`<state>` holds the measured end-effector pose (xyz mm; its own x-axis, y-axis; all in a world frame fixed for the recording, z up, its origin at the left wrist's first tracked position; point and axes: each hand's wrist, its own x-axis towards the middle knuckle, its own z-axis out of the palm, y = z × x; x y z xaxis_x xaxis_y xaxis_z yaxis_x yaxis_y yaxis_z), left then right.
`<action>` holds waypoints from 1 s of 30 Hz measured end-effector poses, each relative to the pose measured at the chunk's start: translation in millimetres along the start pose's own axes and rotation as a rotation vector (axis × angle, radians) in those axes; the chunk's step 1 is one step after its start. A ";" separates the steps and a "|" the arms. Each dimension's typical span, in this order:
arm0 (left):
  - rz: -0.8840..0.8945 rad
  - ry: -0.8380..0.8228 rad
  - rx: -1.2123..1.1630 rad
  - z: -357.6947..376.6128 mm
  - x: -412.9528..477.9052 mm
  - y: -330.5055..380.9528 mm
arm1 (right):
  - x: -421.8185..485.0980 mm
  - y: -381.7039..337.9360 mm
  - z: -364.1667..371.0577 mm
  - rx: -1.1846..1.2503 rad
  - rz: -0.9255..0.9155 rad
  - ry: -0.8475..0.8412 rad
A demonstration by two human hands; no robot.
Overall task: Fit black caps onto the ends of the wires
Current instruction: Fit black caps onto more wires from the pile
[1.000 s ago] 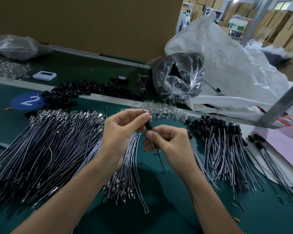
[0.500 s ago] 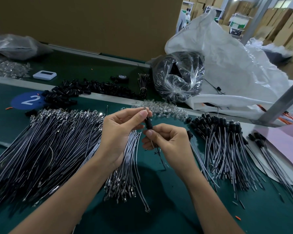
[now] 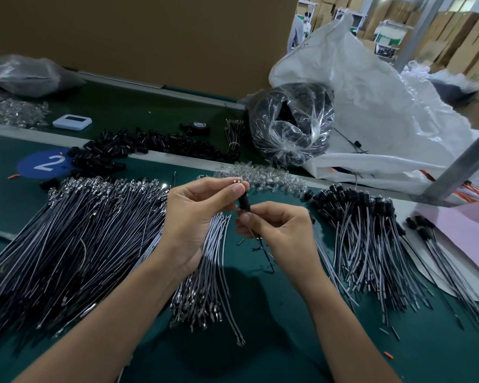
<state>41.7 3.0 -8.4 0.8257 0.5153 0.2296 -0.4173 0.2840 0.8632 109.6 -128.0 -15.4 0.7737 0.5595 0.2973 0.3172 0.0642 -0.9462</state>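
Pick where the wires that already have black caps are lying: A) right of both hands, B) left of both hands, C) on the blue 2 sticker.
A: the capped wires fan out right of the right hand, while the uncapped wires piled left of the left hand show bare metal ends.

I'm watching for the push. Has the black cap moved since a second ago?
No, not noticeably. The black cap, pinched by the left hand above the wire in the right hand, stays just below the pile of clear parts.
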 end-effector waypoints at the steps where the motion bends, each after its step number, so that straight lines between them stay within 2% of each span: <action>1: -0.001 -0.003 -0.001 0.1 0.1 0.1 | 0.0 -0.5 -0.1 -0.001 0.000 -0.004; 16: -0.029 -0.061 -0.053 -1.8 0.5 2.2 | 1.7 0.6 -0.3 0.022 0.020 -0.024; 30: 0.009 -0.042 0.077 3.6 -0.8 3.9 | -0.9 0.8 2.3 0.075 -0.016 -0.018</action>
<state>40.8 0.8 -3.6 0.8381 0.4823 0.2549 -0.3955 0.2155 0.8928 107.9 -126.6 -16.8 0.7587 0.5728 0.3103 0.2865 0.1345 -0.9486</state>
